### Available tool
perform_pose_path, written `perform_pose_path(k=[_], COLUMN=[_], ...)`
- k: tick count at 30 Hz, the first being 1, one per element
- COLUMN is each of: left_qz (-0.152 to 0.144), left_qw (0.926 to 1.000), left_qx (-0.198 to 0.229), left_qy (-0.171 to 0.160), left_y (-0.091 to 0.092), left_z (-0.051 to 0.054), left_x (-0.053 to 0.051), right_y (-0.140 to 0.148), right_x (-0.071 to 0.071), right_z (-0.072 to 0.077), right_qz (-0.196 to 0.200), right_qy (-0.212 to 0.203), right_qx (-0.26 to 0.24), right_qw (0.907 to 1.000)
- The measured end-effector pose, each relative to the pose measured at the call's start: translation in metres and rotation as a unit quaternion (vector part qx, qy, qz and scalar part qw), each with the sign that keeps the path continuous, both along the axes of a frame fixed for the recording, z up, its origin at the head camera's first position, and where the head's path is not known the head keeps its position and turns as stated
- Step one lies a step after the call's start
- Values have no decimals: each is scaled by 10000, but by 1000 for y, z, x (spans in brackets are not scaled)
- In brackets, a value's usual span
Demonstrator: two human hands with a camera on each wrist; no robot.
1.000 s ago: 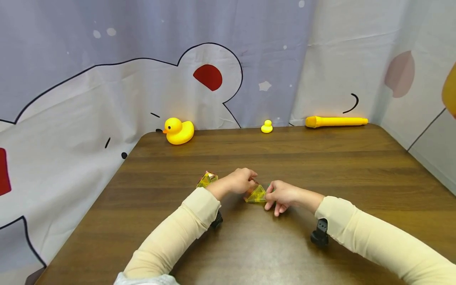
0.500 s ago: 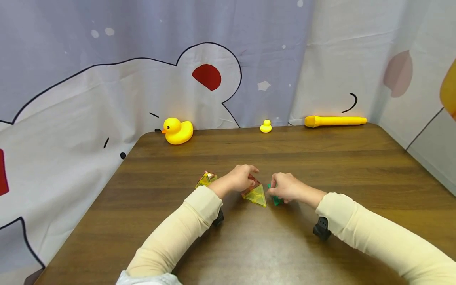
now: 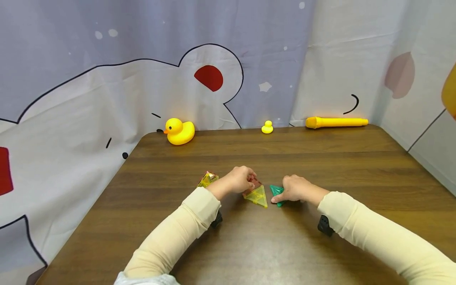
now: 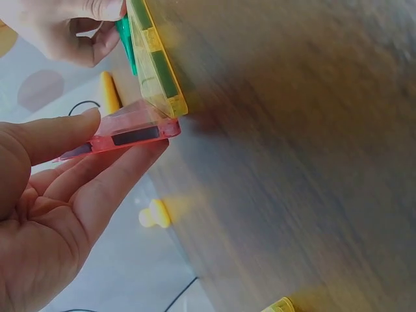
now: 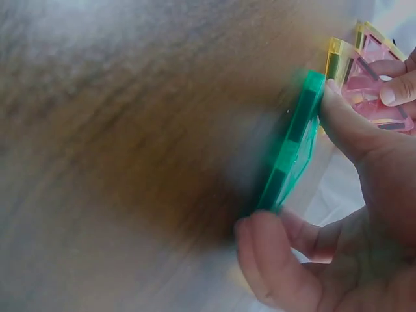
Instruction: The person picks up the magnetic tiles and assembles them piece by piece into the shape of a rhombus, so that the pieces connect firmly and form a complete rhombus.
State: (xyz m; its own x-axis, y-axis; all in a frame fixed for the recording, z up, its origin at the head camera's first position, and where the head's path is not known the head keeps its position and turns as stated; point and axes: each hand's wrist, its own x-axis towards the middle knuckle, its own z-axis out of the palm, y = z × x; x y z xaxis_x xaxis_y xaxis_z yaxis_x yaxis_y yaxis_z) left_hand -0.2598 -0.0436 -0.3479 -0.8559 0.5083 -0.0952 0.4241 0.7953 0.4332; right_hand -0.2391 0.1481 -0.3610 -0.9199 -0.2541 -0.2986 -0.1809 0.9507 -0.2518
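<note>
My left hand (image 3: 238,180) pinches a pink see-through triangular magnetic tile (image 4: 136,123) between thumb and fingers. Edge to edge with it, a yellow triangular magnetic tile (image 3: 257,196) leans out toward the right. To the right of the yellow tile, my right hand (image 3: 296,188) grips a green triangular magnetic tile (image 3: 276,190). The right wrist view has the thumb at one corner of the green tile (image 5: 294,140) and curled fingers at the other end. A small gap separates green from yellow in the head view. Part of the pink tile is hidden behind the left fingers.
More yellow and pink tiles (image 3: 207,180) stand left of the left hand, partly behind the forearm. Along the table's back edge are a big yellow rubber duck (image 3: 180,132), a small duck (image 3: 267,127) and a yellow toy microphone (image 3: 336,122). A printed curtain hangs behind.
The right hand has moved from the yellow tile's edge slightly rightward, and the green tile now shows more. Its thumb has shifted toward the near corner. The yellow tile has turned; the left hand hardly moved.
</note>
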Motion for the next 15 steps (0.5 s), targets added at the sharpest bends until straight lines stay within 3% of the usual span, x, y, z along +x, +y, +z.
perform_pose_path(k=[4,8,15], left_qz=[61,-38,52], left_qw=[9999,10000,10000], left_qx=[49,70,41], left_qy=[-138,-37,32], left_y=[1,0,2], left_z=[-1,-4,1], left_x=[-2,-5,0], right_y=[0,0,-2], right_x=[-2,-4,-6], right_z=[-2,-2,-2], right_qz=[-102,-178,-249], right_qy=[-177,-169,36], right_qx=[-299,-406,-645], right_qw=[9993,9989,9976])
